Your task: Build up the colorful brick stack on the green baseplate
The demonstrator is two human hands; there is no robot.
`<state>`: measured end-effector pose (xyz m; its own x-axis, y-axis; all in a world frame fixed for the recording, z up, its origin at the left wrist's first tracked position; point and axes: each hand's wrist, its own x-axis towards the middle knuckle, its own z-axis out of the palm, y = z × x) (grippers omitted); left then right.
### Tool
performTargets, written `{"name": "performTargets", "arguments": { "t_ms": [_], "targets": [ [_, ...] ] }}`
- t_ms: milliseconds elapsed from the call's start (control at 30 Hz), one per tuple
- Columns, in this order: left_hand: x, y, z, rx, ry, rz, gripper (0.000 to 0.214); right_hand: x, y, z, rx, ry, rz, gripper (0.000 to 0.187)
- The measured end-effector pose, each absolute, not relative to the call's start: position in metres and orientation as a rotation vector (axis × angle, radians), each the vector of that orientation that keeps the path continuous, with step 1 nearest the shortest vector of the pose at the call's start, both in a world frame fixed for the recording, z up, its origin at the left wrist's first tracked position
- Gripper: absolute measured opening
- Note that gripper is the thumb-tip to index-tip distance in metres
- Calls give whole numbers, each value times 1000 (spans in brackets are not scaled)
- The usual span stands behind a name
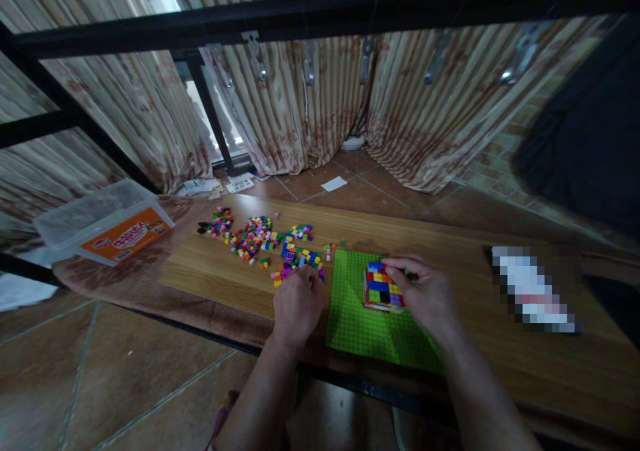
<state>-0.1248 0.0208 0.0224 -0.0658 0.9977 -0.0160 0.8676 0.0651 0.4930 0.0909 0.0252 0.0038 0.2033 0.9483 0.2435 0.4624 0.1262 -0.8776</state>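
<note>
A green baseplate (370, 328) lies on the wooden table in front of me. On it stands a small multicoloured brick block (381, 290). My right hand (425, 294) curls around the block's right side, fingers on its top edge. My left hand (297, 304) rests knuckles-up at the near edge of a scatter of small coloured bricks (260, 238), its fingers bent down into the pieces; what they pinch is hidden.
A clear plastic tub with an orange label (107, 224) sits at the table's left end. A blurred-out flat object (533, 290) lies to the right. Striped curtains (310, 104) hang behind, above a tiled floor. A black metal frame bar (320, 14) crosses overhead.
</note>
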Motion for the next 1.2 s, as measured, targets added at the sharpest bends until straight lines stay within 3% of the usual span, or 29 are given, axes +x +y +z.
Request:
{"name": "performTargets", "arguments": {
  "t_ms": [733, 1200],
  "targets": [
    [-125, 23, 24, 1857, 2015, 486, 22, 92, 26, -2, -1486, -1245, 825, 29],
    [-116, 25, 19, 2032, 2024, 404, 23, 99, 18, 7, -1517, -1182, 669, 31]
  ]
}}
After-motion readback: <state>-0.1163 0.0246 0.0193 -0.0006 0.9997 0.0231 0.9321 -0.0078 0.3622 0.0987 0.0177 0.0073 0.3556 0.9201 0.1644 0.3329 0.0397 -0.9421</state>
